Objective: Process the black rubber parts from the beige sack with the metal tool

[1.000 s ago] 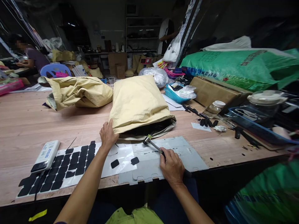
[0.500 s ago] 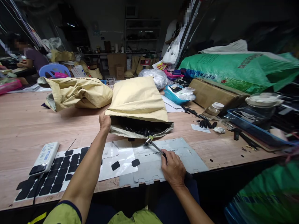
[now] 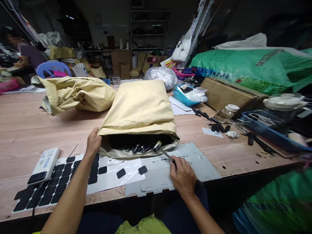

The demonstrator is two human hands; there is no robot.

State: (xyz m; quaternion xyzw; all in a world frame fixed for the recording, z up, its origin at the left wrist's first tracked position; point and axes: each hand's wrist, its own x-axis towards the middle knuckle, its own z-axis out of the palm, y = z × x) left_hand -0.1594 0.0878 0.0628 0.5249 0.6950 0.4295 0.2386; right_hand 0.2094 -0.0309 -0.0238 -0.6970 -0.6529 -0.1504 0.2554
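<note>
Left grip [image 3: 93, 142] pinches the upper lip of the yellow sack [image 3: 137, 109], lifting its mouth open over black parts on the desk [image 3: 21, 126]. Right grip [image 3: 183, 177] clasps a small hammer [image 3: 163, 152] at that mouth. Green bag [image 3: 246, 70] lettering is unreadable.

Left hand [image 3: 93, 142] shifted left, pulling yellow sack [image 3: 137, 110] mouth wider open; black parts [image 3: 138, 148] inside now visible.
</note>
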